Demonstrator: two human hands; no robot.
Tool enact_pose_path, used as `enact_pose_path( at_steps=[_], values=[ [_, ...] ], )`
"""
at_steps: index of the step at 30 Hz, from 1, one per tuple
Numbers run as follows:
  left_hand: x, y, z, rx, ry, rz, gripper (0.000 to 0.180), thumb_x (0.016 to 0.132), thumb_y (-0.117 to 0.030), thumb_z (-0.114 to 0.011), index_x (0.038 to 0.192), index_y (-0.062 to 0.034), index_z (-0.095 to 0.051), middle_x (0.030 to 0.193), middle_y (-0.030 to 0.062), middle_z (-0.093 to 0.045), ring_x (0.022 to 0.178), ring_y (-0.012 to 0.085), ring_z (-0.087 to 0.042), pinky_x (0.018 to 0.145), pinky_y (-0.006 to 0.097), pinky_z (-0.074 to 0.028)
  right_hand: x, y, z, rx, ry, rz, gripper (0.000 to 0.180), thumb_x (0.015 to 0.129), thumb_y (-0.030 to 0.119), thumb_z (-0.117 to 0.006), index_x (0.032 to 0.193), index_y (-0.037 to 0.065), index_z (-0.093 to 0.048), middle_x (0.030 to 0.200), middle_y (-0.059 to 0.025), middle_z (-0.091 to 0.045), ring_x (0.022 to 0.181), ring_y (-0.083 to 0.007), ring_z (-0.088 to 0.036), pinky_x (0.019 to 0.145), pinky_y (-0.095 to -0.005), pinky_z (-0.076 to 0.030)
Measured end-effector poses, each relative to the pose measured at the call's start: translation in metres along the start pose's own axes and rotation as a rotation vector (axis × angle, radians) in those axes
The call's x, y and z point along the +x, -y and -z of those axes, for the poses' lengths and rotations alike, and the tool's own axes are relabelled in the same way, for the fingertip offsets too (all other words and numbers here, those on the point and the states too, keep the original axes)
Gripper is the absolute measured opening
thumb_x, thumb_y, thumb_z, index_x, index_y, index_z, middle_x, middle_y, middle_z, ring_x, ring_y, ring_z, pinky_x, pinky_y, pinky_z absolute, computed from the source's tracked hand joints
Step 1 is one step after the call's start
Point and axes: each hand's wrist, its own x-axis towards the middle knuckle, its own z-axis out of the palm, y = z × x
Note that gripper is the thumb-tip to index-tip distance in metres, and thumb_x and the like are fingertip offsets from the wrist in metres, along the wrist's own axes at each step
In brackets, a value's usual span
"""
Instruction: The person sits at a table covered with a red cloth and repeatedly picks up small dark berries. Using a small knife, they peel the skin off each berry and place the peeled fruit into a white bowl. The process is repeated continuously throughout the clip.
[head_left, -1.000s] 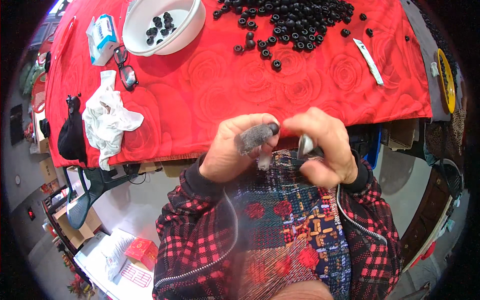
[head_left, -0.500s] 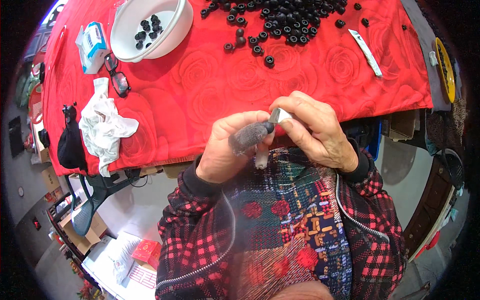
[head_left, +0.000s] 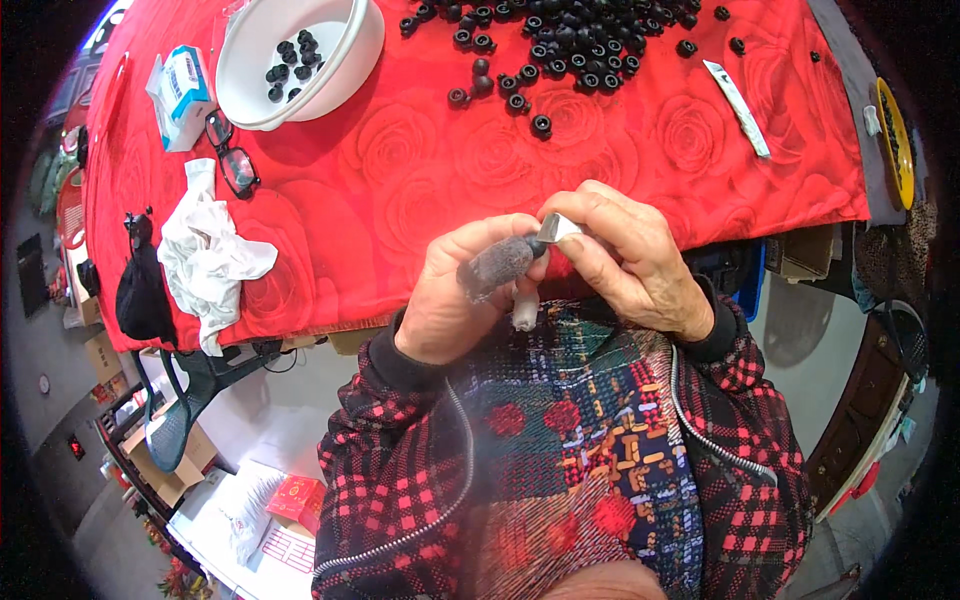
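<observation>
Close to my body, at the table's near edge, my left hand (head_left: 452,275) pinches a small black round part (head_left: 538,246). A worn grey sleeve (head_left: 497,268) covers one of its digits, and a whitish wrap (head_left: 525,309) shows on another. From the right, my right hand (head_left: 632,255) grips a short flat metal blade (head_left: 552,229) with white wrapping between thumb and forefinger. The blade's edge lies against the black part. Fingers hide most of that part.
Many loose black parts (head_left: 590,45) are heaped at the far side of the red tablecloth (head_left: 420,180). A white basin (head_left: 350,60) holds several more. Glasses (head_left: 238,168), a white cloth (head_left: 205,255), a tissue pack (head_left: 182,98) and a white strip packet (head_left: 737,108) lie around.
Both hands stay in nearly the same place. The blade and the left hand's covered digit have shifted and tilted slightly against each other at the black part.
</observation>
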Motion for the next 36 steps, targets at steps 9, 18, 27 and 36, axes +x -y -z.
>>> enact_pose_path(
  at_steps=[9, 18, 27, 36],
  values=[
    [0.0023, -0.0008, -0.0039, 0.056, -0.064, -0.067, 0.026, 0.092, -0.012, -0.059, 0.115, -0.0005, -0.059, 0.093, 0.0096, -0.064, 0.074, 0.0152, -0.062, 0.057, 0.028, -0.053, 0.0025, -0.0024, -0.0048, 0.026, -0.140, -0.030, 0.019, 0.087, 0.006, -0.057, 0.105, -0.001, -0.058, 0.078, -0.0153, -0.054, 0.067, -0.0309, -0.057, 0.058, -0.0367, -0.044],
    [0.0025, -0.0027, -0.0071, 0.080, -0.087, -0.104, 0.025, 0.091, -0.011, -0.060, 0.114, -0.0007, -0.060, 0.094, 0.0081, -0.065, 0.080, 0.0128, -0.060, 0.071, 0.024, -0.049, 0.0050, 0.0048, 0.0010, 0.019, -0.051, -0.068, 0.018, 0.086, 0.007, -0.059, 0.102, -0.001, -0.058, 0.078, -0.0147, -0.054, 0.066, -0.0307, -0.058, 0.057, -0.0371, -0.045],
    [0.0021, -0.0039, -0.0070, 0.057, -0.072, -0.068, 0.028, 0.093, -0.015, -0.058, 0.117, -0.0011, -0.059, 0.093, 0.0091, -0.064, 0.079, 0.0141, -0.061, 0.059, 0.027, -0.052, 0.0043, -0.0003, 0.0015, 0.006, -0.049, -0.024, 0.019, 0.083, 0.008, -0.061, 0.100, -0.001, -0.058, 0.078, -0.0152, -0.055, 0.068, -0.0330, -0.058, 0.058, -0.0387, -0.046],
    [0.0044, -0.0006, -0.0005, -0.019, -0.068, -0.001, 0.031, 0.093, -0.018, -0.057, 0.119, -0.0020, -0.058, 0.095, 0.0100, -0.064, 0.076, 0.0160, -0.063, 0.054, 0.028, -0.053, 0.0051, -0.0046, 0.0048, -0.148, -0.062, 0.083, 0.018, 0.082, 0.008, -0.062, 0.098, 0.000, -0.058, 0.076, -0.0134, -0.054, 0.067, -0.0319, -0.058, 0.056, -0.0394, -0.046]
  ],
)
